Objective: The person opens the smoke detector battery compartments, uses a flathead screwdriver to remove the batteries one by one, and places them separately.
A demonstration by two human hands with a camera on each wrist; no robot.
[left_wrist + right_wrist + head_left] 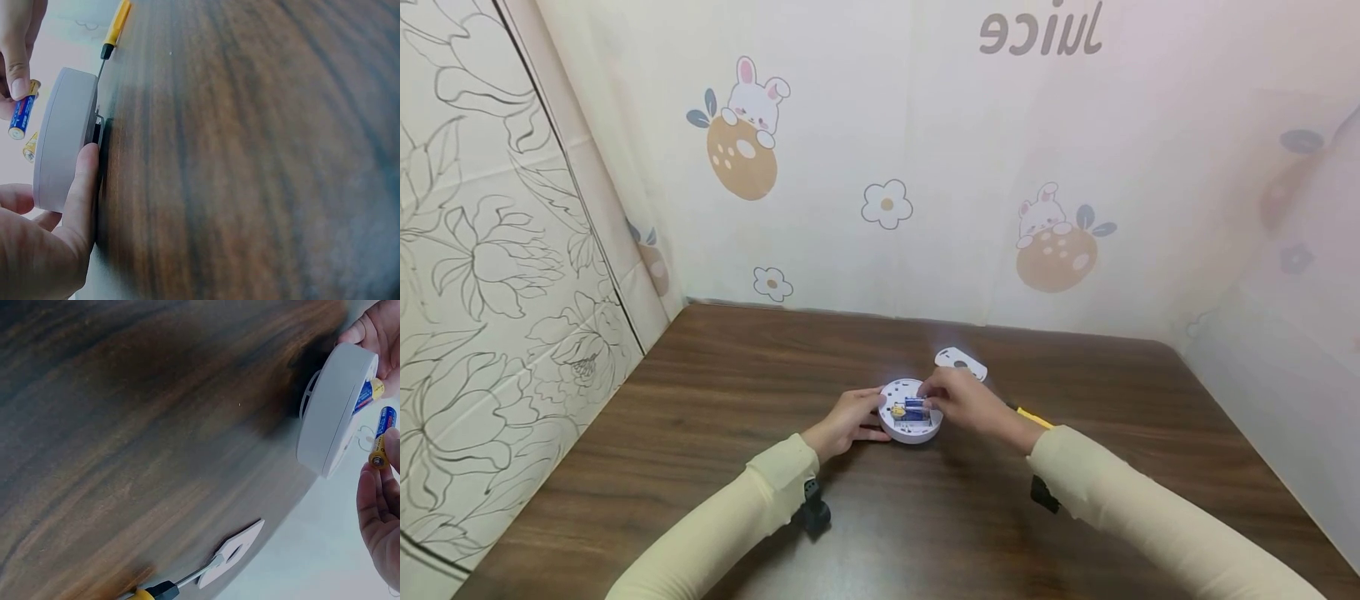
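Observation:
A round white smoke detector (904,435) lies on the table with its battery compartment facing up. My left hand (848,421) grips its side, thumb at the upper rim and fingers lower down. Between thumb and fingertips, my right hand (382,509) pinches a blue and yellow AA battery (382,434) just above the compartment. A second battery (367,395) sits tilted in the compartment, its yellow end sticking up beside my left hand. From the left wrist view, the detector's smooth side wall (65,137) shows, and the held battery (23,115) is apart from it.
Behind my right hand lies a white oblong plate (972,367) with a hole in it. A yellow and black screwdriver (164,591) lies on the wooden table (760,358), its shaft tip over the plate. Printed curtains hang behind and beside the table.

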